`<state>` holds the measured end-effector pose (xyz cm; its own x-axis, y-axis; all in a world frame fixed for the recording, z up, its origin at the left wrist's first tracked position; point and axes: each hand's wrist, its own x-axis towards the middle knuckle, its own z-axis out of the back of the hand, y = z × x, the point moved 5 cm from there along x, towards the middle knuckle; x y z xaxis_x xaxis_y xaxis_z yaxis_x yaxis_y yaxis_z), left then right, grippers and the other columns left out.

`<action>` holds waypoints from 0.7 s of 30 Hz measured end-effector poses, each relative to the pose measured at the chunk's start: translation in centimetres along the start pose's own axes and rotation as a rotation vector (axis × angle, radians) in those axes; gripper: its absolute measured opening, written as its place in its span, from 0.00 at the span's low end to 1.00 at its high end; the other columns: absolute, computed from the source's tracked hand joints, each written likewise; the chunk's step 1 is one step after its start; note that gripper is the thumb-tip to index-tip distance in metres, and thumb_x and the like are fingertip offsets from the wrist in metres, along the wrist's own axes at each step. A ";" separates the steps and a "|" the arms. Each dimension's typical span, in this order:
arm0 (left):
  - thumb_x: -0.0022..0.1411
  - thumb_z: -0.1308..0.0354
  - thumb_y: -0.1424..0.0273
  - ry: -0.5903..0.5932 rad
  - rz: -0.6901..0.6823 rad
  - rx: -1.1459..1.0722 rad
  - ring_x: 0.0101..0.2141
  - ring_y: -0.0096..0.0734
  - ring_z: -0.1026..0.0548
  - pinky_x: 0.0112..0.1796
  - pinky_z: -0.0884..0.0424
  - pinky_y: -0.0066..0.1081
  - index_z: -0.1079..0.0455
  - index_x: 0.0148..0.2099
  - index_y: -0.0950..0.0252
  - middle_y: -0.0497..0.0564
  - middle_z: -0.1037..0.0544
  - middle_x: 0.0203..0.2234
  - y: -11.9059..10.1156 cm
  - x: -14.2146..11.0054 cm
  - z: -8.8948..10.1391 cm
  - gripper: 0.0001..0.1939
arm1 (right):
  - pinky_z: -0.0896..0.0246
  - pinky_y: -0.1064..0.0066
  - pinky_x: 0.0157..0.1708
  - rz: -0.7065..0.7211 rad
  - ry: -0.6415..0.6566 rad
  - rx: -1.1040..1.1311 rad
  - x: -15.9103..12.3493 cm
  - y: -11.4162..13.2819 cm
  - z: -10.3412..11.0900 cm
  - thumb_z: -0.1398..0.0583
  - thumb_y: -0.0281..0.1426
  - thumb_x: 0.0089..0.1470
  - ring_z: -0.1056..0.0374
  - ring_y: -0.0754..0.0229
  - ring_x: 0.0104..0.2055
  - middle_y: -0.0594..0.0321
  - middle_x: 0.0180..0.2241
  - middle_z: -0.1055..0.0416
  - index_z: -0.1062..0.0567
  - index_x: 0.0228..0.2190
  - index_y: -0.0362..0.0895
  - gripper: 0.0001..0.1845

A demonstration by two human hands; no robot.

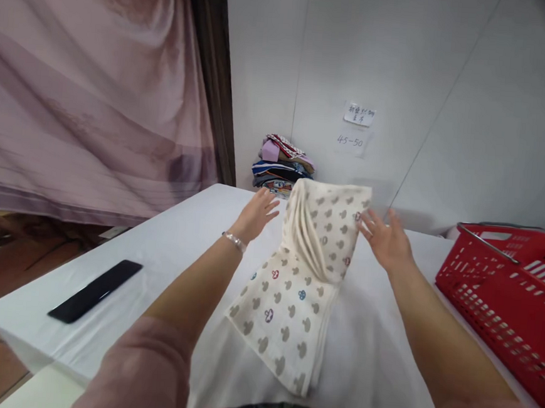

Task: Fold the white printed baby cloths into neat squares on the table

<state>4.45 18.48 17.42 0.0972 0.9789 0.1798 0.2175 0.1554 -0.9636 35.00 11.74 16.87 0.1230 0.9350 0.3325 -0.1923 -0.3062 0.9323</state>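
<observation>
In the middle of the head view a cream cloth [293,300] printed with grey, red and blue mushrooms lies in layers on the white table. Its far part is folded over and stands up loosely, with several creases on the left side. My left hand [256,214] hovers just left of that raised part, fingers spread and apart from the fabric. On the other side is my right hand [387,238], fingers apart, slightly blurred. Its fingertips come close to the cloth's right edge; whether they touch I cannot tell. Neither hand grips anything.
A black flat object [96,291] lies at the left of the white table [176,234]. To the right stands a red plastic basket [504,316] with a metal handle. Folded fabrics [282,167] are piled at the back by the wall, near paper notes [359,114]. A pink curtain [97,89] hangs left.
</observation>
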 end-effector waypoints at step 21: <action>0.51 0.41 0.54 0.499 -0.115 1.154 0.42 0.40 0.32 0.44 0.37 0.38 0.32 0.44 0.62 0.52 0.29 0.40 10.9 -20.3 -7.8 0.21 | 0.55 0.78 0.11 -0.553 0.116 0.022 -10.1 -14.7 -5.7 0.39 0.45 0.42 0.40 0.66 0.15 0.72 0.14 0.37 0.33 0.29 0.44 0.18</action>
<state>12.45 -0.73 4.82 0.5444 0.8344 0.0862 -0.6988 0.5080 -0.5037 31.07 7.77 -0.99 0.0916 0.9704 -0.2235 -0.1088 0.2328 0.9664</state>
